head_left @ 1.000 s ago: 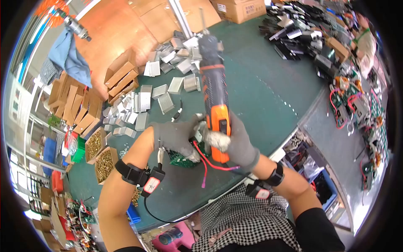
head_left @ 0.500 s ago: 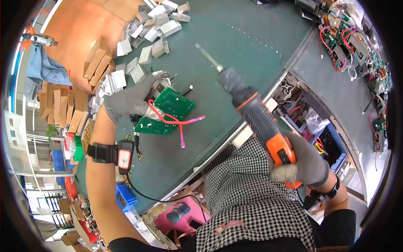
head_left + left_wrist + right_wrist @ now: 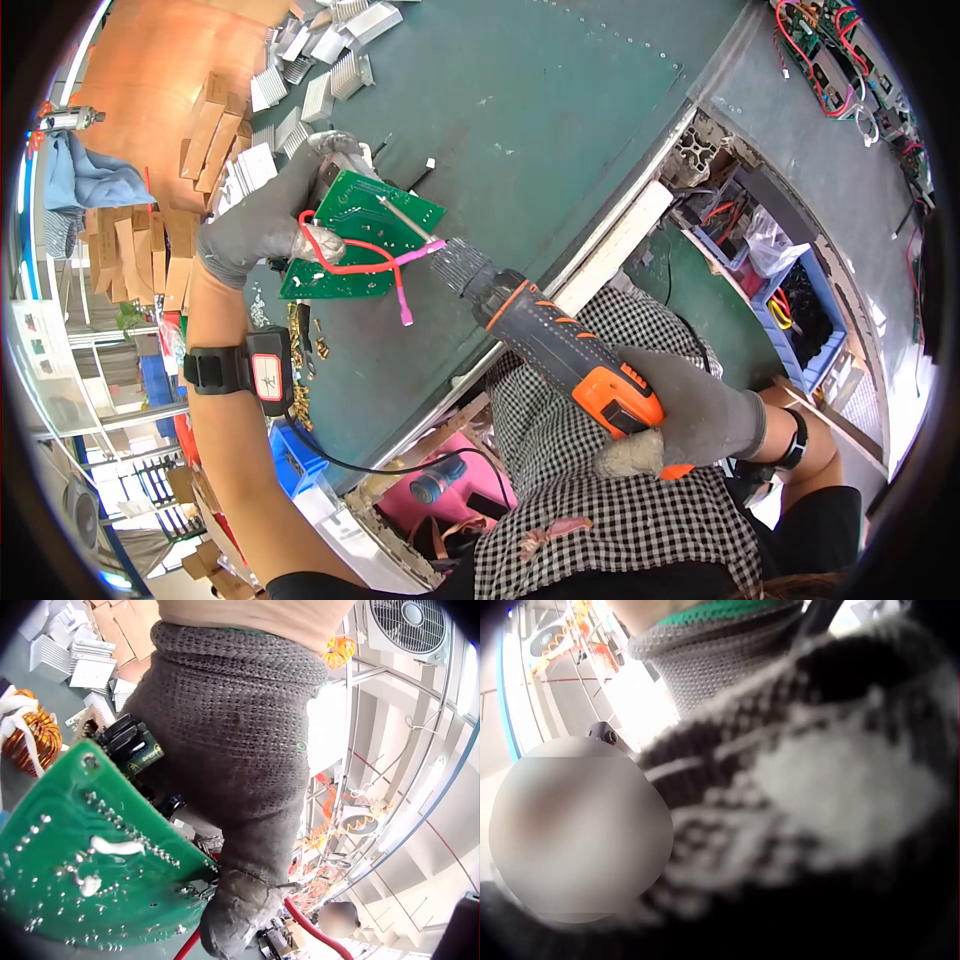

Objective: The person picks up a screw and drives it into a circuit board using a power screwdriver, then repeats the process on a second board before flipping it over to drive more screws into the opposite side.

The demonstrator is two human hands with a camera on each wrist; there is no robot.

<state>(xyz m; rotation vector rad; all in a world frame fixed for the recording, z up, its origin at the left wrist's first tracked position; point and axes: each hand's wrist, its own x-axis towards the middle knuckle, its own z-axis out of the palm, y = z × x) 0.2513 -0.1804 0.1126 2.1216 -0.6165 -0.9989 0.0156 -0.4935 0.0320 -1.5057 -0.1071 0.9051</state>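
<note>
In the head view my gloved left hand (image 3: 262, 218) grips a green circuit board (image 3: 350, 277) by its left edge, solder side up. Red wires (image 3: 350, 267) with pink sleeved ends cross the board's face. Seen from the left wrist, the thumb lies against the edge of the board (image 3: 82, 855), and dark components stick out behind it. My gloved right hand (image 3: 700, 405) is wrapped round the orange-and-black power screwdriver (image 3: 560, 350). Its long bit points up and left, and the tip overlaps the board in the head view. The right wrist view holds mostly blurred glove (image 3: 795, 765).
Silver heat sinks (image 3: 318, 98) lie on the green table (image 3: 540, 130) beyond the left hand, near cardboard boxes (image 3: 210, 130). Brass screws (image 3: 301, 410) are scattered at the left. A blue bin (image 3: 815, 330) stands at the right, below wired boards (image 3: 825, 65).
The screwdriver first stood upright close to the left hand, then swung down right; now its bit points toward the board. The left hand has carried the board left and turned its solder side up.
</note>
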